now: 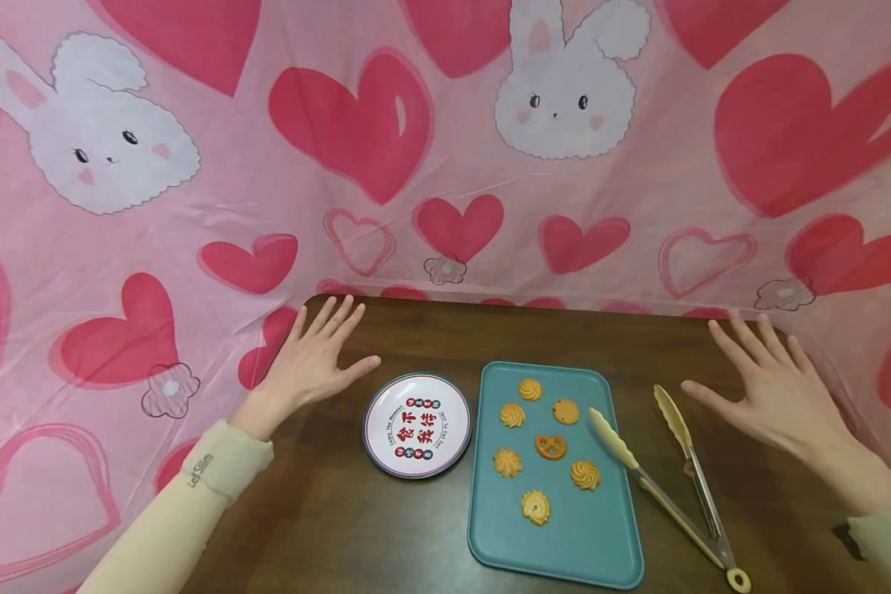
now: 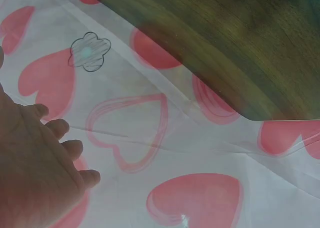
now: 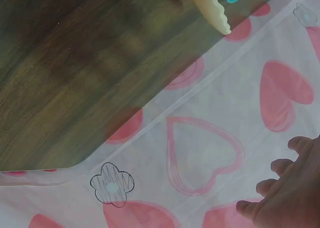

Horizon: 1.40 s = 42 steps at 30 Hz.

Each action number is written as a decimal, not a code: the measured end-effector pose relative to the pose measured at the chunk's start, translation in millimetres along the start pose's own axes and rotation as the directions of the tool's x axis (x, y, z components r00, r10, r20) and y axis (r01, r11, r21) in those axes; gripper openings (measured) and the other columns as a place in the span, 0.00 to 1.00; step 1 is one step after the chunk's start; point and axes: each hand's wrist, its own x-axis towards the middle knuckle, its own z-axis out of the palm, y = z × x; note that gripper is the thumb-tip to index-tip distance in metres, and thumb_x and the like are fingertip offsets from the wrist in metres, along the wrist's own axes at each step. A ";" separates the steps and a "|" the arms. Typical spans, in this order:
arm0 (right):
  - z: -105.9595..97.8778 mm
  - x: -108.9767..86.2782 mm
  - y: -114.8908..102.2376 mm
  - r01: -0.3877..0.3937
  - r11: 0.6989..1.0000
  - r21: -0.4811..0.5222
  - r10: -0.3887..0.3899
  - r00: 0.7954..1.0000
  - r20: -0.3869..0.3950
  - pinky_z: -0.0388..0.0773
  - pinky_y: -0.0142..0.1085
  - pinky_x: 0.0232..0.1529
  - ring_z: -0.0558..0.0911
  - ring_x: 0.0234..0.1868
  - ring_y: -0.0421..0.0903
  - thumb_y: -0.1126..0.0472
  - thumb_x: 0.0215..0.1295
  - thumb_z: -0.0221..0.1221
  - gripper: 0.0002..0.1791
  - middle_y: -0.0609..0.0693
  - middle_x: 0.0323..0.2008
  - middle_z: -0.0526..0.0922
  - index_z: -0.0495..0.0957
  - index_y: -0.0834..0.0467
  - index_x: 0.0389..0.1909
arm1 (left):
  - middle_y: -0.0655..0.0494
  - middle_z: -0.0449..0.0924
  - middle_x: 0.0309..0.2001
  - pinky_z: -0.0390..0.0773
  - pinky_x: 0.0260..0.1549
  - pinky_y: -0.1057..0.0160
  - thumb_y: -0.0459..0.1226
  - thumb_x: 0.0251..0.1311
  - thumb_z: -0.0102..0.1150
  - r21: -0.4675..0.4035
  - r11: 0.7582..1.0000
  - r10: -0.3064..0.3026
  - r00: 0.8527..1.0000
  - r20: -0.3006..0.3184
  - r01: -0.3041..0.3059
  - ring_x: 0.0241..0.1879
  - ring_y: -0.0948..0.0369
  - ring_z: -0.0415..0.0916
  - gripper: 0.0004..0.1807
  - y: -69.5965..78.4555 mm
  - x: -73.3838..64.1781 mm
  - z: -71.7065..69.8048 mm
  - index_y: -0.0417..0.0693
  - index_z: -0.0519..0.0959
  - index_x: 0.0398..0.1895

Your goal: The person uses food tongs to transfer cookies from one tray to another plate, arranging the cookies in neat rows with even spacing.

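Note:
My left hand (image 1: 308, 363) is held with fingers spread over the table's left side, up and left of a round white plate (image 1: 419, 425) with red and black lettering. On the right, my right hand (image 1: 780, 396) also has its fingers spread and holds nothing. Nearest to it are metal tongs (image 1: 701, 487) with cream tips, lying spread apart, one tip overlapping the edge of a teal tray (image 1: 557, 549). Several cookies lie on that tray, among them a pretzel-shaped one (image 1: 551, 447) and a swirled one (image 1: 585, 475). Each wrist view shows its hand's fingers against the cloth.
The dark wooden table (image 1: 327, 528) has rounded far corners. Pink cloth (image 1: 490, 177) with hearts and rabbits hangs behind it and along both sides. The plate stands left of the tray, with the tongs along the tray's right side.

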 end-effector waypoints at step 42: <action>76.0 -99.8 -61.5 -0.207 0.941 0.268 0.206 0.978 0.032 0.67 0.68 0.45 0.68 0.57 0.68 0.35 0.49 0.72 0.57 0.66 0.62 0.68 0.61 0.64 0.72 | 0.37 0.77 0.55 0.77 0.51 0.41 0.38 0.58 0.70 -0.387 0.893 -0.190 0.972 0.140 0.230 0.52 0.43 0.78 0.28 18.9 -31.5 80.5 0.33 0.75 0.60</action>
